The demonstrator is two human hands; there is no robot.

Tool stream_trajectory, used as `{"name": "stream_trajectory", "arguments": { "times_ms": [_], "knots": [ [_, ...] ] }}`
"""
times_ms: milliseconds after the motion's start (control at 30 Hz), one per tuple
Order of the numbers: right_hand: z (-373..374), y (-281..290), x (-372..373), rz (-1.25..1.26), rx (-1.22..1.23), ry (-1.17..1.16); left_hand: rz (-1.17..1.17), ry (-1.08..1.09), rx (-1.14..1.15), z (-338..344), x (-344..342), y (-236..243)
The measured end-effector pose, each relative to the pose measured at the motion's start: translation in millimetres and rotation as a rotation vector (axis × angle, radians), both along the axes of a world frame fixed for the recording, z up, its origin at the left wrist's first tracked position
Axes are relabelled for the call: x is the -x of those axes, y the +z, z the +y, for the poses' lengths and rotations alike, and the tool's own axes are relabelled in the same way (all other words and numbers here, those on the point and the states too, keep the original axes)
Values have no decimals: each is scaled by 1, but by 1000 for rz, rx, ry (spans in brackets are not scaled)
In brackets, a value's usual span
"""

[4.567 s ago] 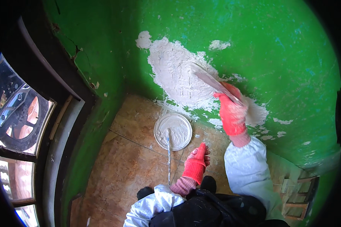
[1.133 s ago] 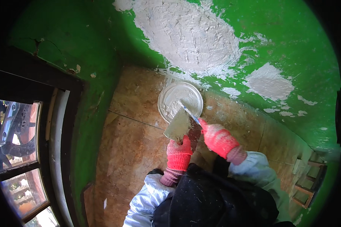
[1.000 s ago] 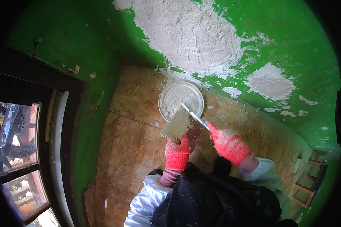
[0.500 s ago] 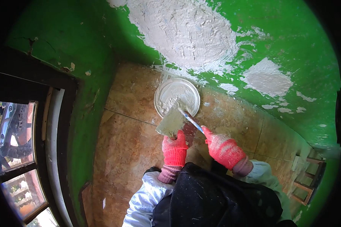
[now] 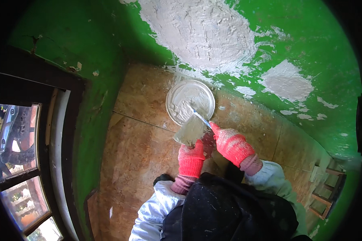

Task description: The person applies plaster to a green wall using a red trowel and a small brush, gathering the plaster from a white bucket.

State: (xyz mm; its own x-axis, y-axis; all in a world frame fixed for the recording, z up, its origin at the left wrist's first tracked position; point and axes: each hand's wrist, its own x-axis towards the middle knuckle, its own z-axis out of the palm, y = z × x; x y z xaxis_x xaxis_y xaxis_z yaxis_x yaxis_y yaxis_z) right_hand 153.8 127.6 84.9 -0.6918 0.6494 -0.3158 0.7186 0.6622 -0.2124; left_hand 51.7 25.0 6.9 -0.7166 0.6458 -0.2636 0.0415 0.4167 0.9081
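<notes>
Both my hands wear red gloves. My left hand grips the handle of a wide putty knife whose grey blade is smeared with plaster and points up toward a round white bucket of plaster on the floor. My right hand holds a narrower putty knife; its thin blade lies across the upper edge of the wide blade, with its tip over the near rim of the bucket.
A green wall with large white plaster patches rises behind the bucket. The floor is brown board. A dark-framed window is at the left. A small wooden frame stands at the right.
My right hand came down from the wall with the narrow knife to the wide knife by the bucket. In the last second both hands edged toward the bucket while the narrow blade slid along the wide one.
</notes>
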Motion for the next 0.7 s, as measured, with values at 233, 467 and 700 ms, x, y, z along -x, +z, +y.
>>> {"name": "stream_trajectory", "arguments": {
  "times_ms": [233,467,700],
  "knots": [
    [-7,12,-28,21,232,-136,-383,131,111,5,21,10],
    [-9,14,-23,-1,244,-170,-311,117,197,11,17,31],
    [-8,22,-21,-50,179,-103,-351,165,41,5,17,1]
  ]
}}
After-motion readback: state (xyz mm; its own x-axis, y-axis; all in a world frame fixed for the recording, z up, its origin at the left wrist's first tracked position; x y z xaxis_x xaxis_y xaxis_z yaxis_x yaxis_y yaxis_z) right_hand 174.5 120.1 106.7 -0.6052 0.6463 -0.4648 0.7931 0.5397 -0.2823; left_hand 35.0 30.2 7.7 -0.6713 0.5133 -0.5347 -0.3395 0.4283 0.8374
